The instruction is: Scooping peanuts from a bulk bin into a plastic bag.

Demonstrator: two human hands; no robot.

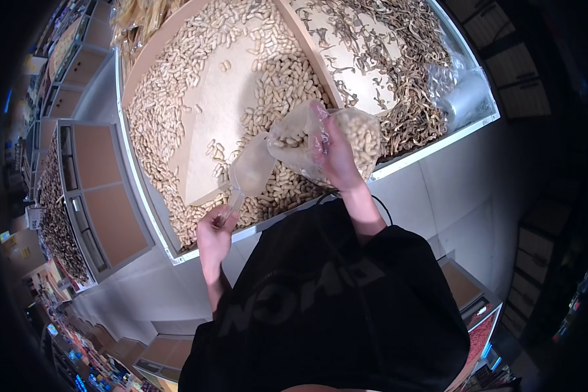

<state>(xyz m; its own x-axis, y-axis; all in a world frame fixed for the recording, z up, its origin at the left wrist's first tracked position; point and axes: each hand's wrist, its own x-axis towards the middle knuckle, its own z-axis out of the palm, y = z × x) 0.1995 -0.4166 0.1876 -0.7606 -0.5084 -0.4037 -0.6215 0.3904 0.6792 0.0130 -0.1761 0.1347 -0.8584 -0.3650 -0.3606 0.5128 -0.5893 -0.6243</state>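
Note:
My left hand (216,237) grips the handle of a translucent plastic scoop (252,166) near the bin's front edge. The scoop's front end meets the mouth of a clear plastic bag (294,125); no peanuts show plainly in the scoop. Fingers of my right hand (338,154) hold the bag by its gathered middle, partly under the film. Unshelled peanuts (364,132) fill the bag's right end, and a few lie close to its mouth. Below both hands spread loose unshelled peanuts (286,90) in a wooden-floored bin (215,112).
A wooden divider (311,46) separates the peanuts from dark dried strips (411,88), possibly dried vegetable or mushroom. A roll of clear plastic bags (465,95) lies at the right corner. Packaged yellowish dried goods (142,24) border the far left. Another display bin (61,220) stands left across the aisle.

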